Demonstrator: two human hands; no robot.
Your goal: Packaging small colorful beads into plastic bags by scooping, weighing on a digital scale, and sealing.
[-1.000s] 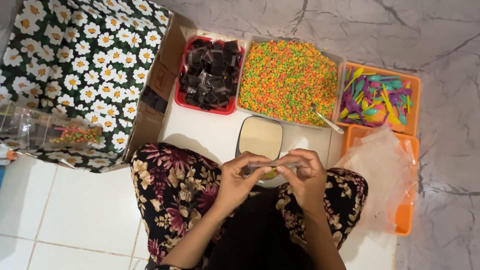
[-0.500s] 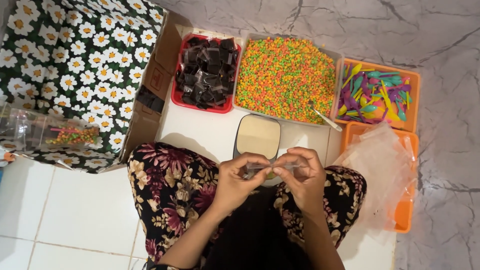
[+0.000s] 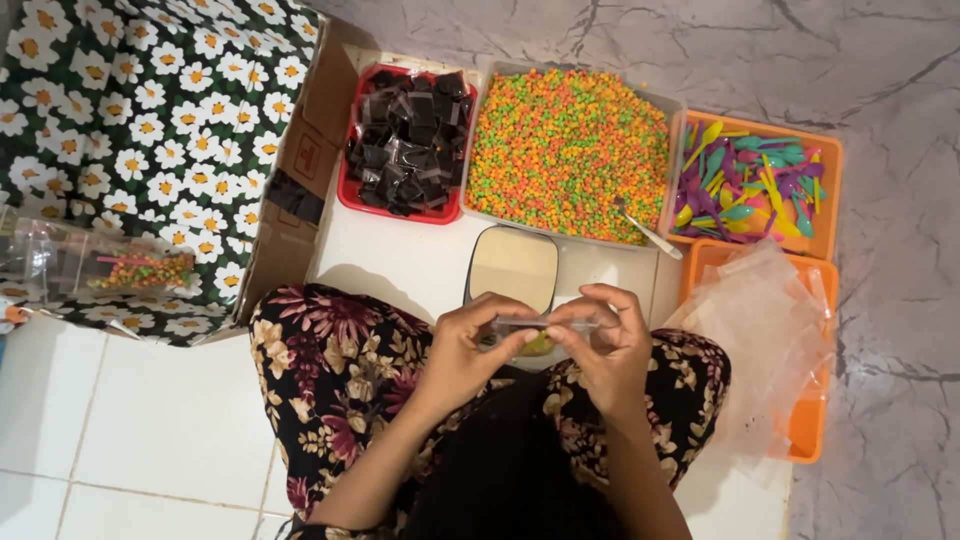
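Note:
Both hands meet over my lap, pinching the top edge of a small clear plastic bag [image 3: 540, 330] with something yellow-green in it. My left hand [image 3: 470, 350] grips the bag's left end and my right hand [image 3: 605, 345] grips its right end. Just beyond the hands stands a small scale [image 3: 513, 265] with a shiny steel plate. Behind it lies a clear tub of orange, green and yellow pellets [image 3: 570, 150] with a metal spoon [image 3: 648, 232] at its near right corner.
A red tray of dark wrapped pieces [image 3: 405, 140] sits left of the pellets. An orange tray of coloured plastic spoons [image 3: 755, 185] sits right, above an orange tray of clear bags [image 3: 770, 340]. A flower-patterned cardboard box [image 3: 150, 130] stands left, with filled bags [image 3: 100, 265] on it.
The hands stay together on the small bag; fingers shifted slightly along its top edge. The view moved a little.

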